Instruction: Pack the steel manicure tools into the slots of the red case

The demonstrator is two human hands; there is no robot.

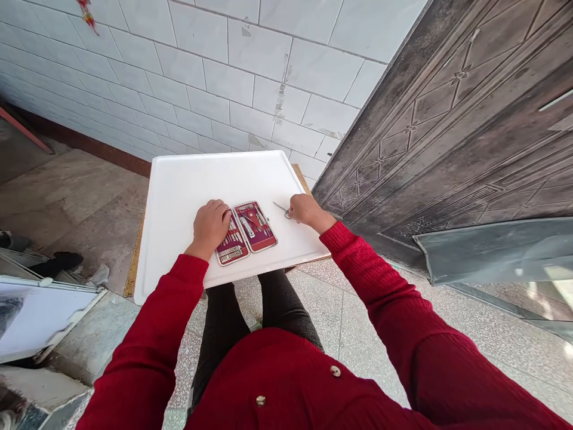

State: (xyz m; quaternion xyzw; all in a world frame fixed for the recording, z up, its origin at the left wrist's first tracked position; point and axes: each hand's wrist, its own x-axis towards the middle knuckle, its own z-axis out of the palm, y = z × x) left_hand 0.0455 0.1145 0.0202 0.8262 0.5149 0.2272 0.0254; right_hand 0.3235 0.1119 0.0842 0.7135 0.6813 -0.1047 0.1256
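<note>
A manicure set case (263, 242) lies unfolded on a white tabletop (188, 185), its two halves side by side. Nail clippers (247, 227) and several slim metal tools sit in the dark red lining. My left hand (211, 225) is curled over the far left edge of the case's left half, holding it and covering part of the tools. To the right of the case, my right hand (306, 212) pinches a small pair of scissors (280, 207). Their blades point left and away from me; the fingers partly hide the handle loops.
A white tiled wall (197, 77) rises behind the table. Close on the right stands a dark patterned metal door (425, 131). On the floor at the left is a white-topped object (40, 316) among clutter. My legs (286, 304) are against the table's near side.
</note>
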